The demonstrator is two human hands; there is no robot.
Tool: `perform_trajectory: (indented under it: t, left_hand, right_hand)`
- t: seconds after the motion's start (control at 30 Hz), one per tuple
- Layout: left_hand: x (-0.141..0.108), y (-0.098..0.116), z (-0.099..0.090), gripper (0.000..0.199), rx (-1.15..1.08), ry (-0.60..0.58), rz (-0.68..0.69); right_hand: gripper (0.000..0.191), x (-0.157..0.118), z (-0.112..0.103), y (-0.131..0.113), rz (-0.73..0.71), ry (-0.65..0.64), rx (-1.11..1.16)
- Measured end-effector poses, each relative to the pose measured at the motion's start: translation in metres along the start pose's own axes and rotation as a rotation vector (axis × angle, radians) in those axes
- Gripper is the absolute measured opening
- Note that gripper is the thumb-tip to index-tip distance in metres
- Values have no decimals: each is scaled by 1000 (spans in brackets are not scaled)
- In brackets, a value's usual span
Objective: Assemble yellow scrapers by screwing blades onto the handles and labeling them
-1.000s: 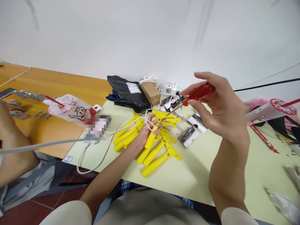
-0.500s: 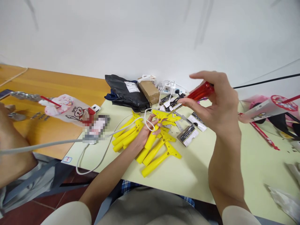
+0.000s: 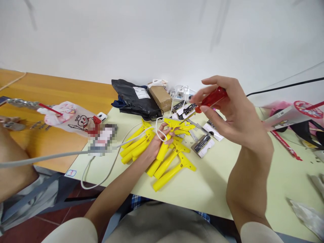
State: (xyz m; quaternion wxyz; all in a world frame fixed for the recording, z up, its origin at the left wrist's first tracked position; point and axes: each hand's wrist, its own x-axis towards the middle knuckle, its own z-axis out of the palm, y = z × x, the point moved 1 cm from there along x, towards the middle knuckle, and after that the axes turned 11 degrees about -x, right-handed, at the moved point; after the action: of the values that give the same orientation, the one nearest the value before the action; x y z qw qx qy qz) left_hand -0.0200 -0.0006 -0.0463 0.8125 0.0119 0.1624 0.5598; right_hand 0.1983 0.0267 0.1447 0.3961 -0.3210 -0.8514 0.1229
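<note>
My left hand is wrapped round the handle of a yellow scraper near the middle of the table. My right hand grips a red-handled screwdriver, its shaft slanting down left to the scraper's head. Whether the tip touches a screw is too small to tell. Several more yellow scrapers lie on both sides of my left hand. Small black-and-white boxes and metal blades lie just right of the scraper's head. A white cable loops over my left hand.
A black plastic parcel and a brown carton stand at the back. Drink cups in bags lie left and right. A phone lies left of the scrapers. Another person's arm is at the far left.
My right hand has turned on the screwdriver, its fingers now further round the handle and its wrist further right. My left hand keeps its hold on the scraper. The view has shifted slightly.
</note>
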Motion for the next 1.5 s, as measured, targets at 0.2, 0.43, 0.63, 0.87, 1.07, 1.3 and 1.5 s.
perform_trajectory:
  t: [0.2, 0.43, 0.63, 0.87, 1.07, 1.3, 1.5]
  left_hand:
    - [-1, -1, 0, 48, 11, -5, -4]
    - [-1, -3, 0, 49, -5, 20, -12]
    - [-1, -4, 2, 49, 9, -4, -9]
    - [-2, 0, 4, 50, 17, 44, -13]
    - [1, -3, 1, 48, -29, 48, -16]
    - [2, -5, -1, 44, -8, 56, -10]
    - [1, -3, -2, 47, -36, 18, -13]
  right_hand:
    - [58, -1, -2, -4, 18, 97, -54]
    - [49, -1, 0, -6, -1, 81, -20]
    - [54, 0, 2, -1, 13, 36, -28]
    - [58, 1, 6, 7, -7, 141, -68]
    - [61, 0, 5, 1, 70, 14, -12]
    - [57, 0, -1, -3, 72, -32, -24]
    - [56, -2, -1, 5, -1, 76, -27]
